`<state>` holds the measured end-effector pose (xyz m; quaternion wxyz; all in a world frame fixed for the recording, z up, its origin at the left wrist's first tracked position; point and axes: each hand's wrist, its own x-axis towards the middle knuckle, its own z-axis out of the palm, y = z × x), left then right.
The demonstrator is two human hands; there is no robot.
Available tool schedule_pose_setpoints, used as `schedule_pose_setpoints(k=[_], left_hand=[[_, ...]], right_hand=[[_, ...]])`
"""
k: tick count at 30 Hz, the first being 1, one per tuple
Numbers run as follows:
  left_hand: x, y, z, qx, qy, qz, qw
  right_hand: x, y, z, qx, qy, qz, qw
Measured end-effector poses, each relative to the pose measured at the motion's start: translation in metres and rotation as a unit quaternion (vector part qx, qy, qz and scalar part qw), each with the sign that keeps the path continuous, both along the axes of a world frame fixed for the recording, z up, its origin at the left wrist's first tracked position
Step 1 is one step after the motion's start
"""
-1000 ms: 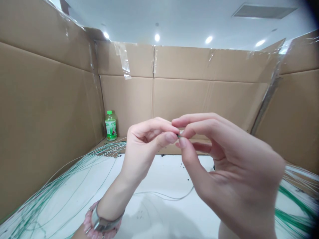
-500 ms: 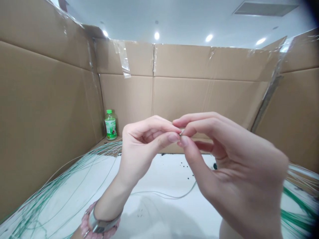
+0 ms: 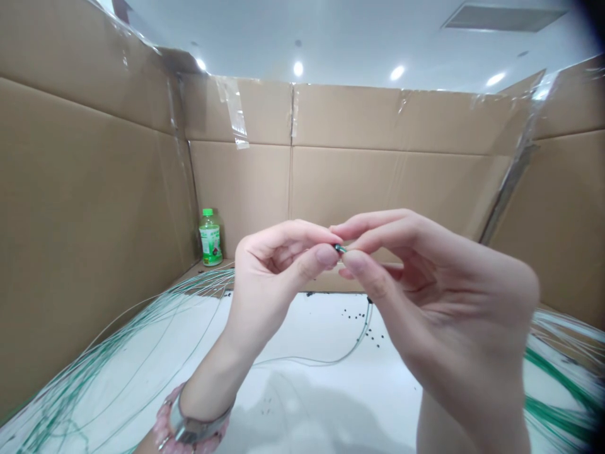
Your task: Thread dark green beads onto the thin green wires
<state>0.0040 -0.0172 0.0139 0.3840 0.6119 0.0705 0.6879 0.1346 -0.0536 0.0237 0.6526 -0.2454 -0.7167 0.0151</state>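
Observation:
Just in front of the cardboard, my left hand (image 3: 276, 277) and my right hand (image 3: 439, 296) meet fingertip to fingertip. A tiny black piece (image 3: 337, 247) shows at the tips of my left thumb and forefinger, which are closed on it. From it a short bit of green wire (image 3: 343, 250) leads to my right thumb and forefinger, pinched round the wire. How far the wire goes into the black piece cannot be made out. Below, a thin wire (image 3: 331, 362) curves over the white tabletop (image 3: 302, 328), with a dark tip (image 3: 370, 301) close to my right thumb.
A bundle of green and white wires (image 3: 118, 334) spreads along the left side, and more green wires (image 3: 558, 403) lie at the right. Small black bits (image 3: 368, 334) are scattered on the tabletop. A green-capped bottle (image 3: 210, 238) stands in the back left corner. Cardboard walls (image 3: 378, 183) surround the table.
My right hand has shifted slightly left and its fingertips have drawn back a little from my left ones. The black piece and green wire between them now show more clearly.

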Motion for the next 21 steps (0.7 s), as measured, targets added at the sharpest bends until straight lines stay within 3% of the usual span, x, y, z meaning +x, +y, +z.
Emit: schedule_pose_setpoints(k=[8,21], left_hand=[[0.002,-0.001,-0.002,0.02,-0.008,0.006,1.0],[0.018,-0.003,-0.011,0.025,-0.127,0.045,0.991]], right_hand=[[-0.003,0.001,-0.001,0.023,0.023,0.004,0.999],[-0.013,0.007,-0.002,0.055,0.047,0.039,0.997]])
